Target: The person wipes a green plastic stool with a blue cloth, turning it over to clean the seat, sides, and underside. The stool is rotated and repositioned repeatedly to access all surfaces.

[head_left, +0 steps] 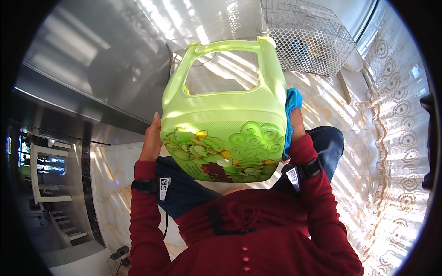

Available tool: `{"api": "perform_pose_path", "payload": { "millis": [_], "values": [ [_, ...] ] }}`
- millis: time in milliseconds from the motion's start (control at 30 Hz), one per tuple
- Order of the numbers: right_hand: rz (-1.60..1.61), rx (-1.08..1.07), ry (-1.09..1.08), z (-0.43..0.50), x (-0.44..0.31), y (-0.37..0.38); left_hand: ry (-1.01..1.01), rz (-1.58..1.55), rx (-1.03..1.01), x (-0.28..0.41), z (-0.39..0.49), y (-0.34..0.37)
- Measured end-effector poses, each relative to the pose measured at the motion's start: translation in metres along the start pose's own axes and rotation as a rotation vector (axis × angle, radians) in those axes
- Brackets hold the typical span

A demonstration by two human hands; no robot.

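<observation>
A light green plastic stool (224, 103) with a flower-patterned seat is held up before me, tipped so that the seat faces me and an opening shows in its side. My left hand (152, 139) lies against its left side, the fingers partly hidden behind it. On the other side my right hand (296, 124) presses a blue cloth (292, 100) to the stool; most of its fingers are covered by the cloth.
A wire cage (310, 45) with white mesh stands at the upper right on the marble-like floor (324, 96). Lace curtains (400, 138) hang along the right. At the left is a large grey glossy panel (103, 62).
</observation>
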State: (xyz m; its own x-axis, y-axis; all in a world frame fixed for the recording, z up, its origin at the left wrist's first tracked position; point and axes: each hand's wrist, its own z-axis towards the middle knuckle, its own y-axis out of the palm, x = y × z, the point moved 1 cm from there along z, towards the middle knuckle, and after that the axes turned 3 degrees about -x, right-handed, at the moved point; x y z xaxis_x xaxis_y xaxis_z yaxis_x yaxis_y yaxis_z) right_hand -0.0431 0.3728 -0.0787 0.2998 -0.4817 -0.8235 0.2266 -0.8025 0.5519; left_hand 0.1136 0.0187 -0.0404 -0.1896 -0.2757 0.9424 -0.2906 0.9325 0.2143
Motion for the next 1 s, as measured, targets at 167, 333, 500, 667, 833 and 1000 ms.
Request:
{"api": "perform_pose_path", "payload": {
  "millis": [167, 333, 500, 667, 833, 1000],
  "values": [
    [0.278, -0.023, 0.147, -0.004, -0.015, 0.011, -0.027, -0.264, -0.082, -0.012, 0.003, 0.015],
    [0.084, -0.026, 0.135, -0.005, -0.017, 0.008, 0.028, -0.329, -0.191, -0.024, 0.005, 0.016],
    [-0.111, -0.068, 0.024, -0.002, -0.015, 0.001, -0.002, -0.425, -0.12, -0.031, 0.01, 0.018],
    [0.145, -0.083, 0.159, -0.003, -0.011, 0.001, 0.02, -0.412, -0.086, -0.029, 0.014, 0.03],
    [-0.148, 0.025, 0.035, 0.008, -0.004, -0.018, 0.069, -0.372, 0.008, -0.024, 0.013, 0.043],
    [-0.532, 0.308, -0.281, 0.028, -0.02, -0.056, 0.058, -0.308, 0.055, -0.018, 0.017, 0.049]
  ]
}}
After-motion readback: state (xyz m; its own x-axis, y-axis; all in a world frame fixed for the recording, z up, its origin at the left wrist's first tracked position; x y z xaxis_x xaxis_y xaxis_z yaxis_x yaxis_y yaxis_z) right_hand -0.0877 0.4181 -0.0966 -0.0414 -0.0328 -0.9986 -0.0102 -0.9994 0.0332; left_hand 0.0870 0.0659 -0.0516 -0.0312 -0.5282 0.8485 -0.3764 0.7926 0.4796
